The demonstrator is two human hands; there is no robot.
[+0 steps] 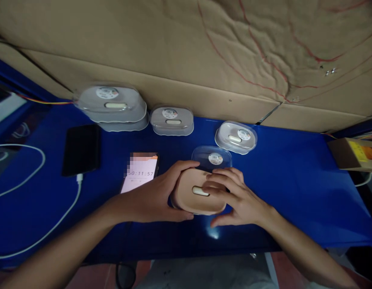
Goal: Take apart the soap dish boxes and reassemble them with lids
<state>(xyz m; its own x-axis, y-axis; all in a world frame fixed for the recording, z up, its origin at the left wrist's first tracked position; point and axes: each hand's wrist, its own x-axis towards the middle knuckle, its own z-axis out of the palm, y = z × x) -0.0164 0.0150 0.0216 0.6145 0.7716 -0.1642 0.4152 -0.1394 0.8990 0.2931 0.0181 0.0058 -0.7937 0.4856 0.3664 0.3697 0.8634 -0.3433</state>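
Note:
A peach-coloured rounded box (187, 178) with a cream oval handle (200, 191) on its top is in front of me. My left hand (162, 188) is wrapped round its left side, thumb and fingers at opposite edges. Over the right part of the lid lies my right hand (238, 196), its fingers spread and one fingertip at the handle. The right thumb is apart, near the box's front right corner. Just behind the box is a clear plastic cover (201, 153) with a round white label (215, 159), partly hidden by the box and right hand.
Along the back of the blue table (282, 192) stand a grey covered box stack (113, 114), a grey covered box (172, 124) and another (236, 138). To the left lie a lit phone (140, 172), a dark device (82, 150) and a white cable (76, 204). A carton (348, 154) is at right.

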